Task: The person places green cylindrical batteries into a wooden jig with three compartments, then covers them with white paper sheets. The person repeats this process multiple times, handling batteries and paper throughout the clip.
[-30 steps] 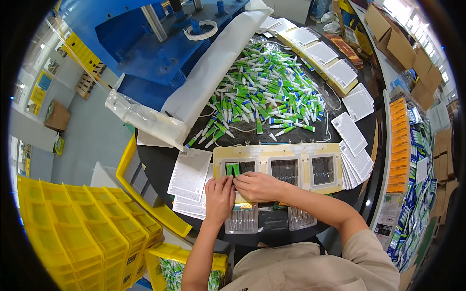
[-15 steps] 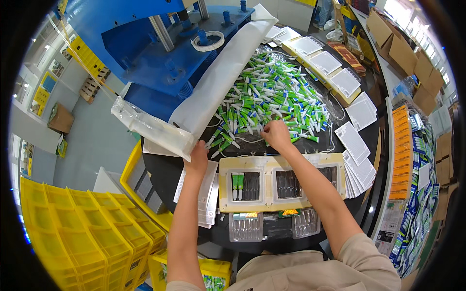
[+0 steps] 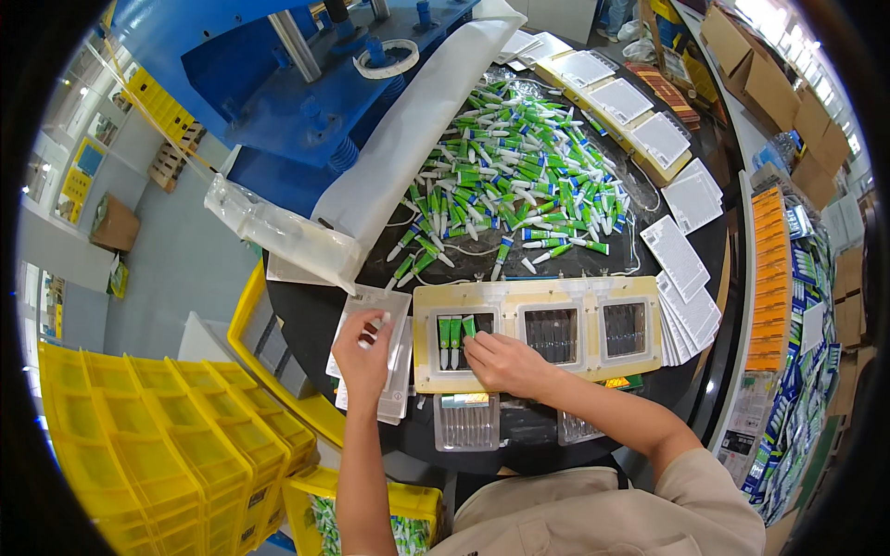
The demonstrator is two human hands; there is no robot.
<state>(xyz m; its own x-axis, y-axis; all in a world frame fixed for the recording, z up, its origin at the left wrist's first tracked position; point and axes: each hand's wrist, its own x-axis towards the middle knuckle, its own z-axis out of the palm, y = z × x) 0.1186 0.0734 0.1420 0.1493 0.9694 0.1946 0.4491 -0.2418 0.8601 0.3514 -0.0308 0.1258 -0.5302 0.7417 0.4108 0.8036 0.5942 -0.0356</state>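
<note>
My right hand (image 3: 505, 363) pinches a small green tube (image 3: 469, 326) at the left window of a yellow-edged fixture frame (image 3: 593, 289). Beside it in that window, two more green tubes (image 3: 445, 341) lie side by side. The middle and right windows show clear ribbed plastic trays (image 3: 551, 337) without tubes. My left hand (image 3: 363, 357) is curled above the white printed cards (image 3: 382, 301) left of the frame. Small white bits show between its fingers; what they belong to is unclear. Beyond the frame spreads a large heap of green-and-white tubes (image 3: 528, 171) on the black table.
A blue press (image 3: 269, 120) stands at the back left, with a white plastic sheet (image 3: 408, 139) along its edge. Another card-covered fixture (image 3: 621, 102) lies at the back right. Stacked yellow crates (image 3: 148, 435) are at the left. An empty-looking blister tray (image 3: 466, 426) sits at the near edge.
My right hand has come from the heap back to the frame's left window with a tube. My left hand has shifted down and left, off the sheet's end. The frame has moved slightly.
</note>
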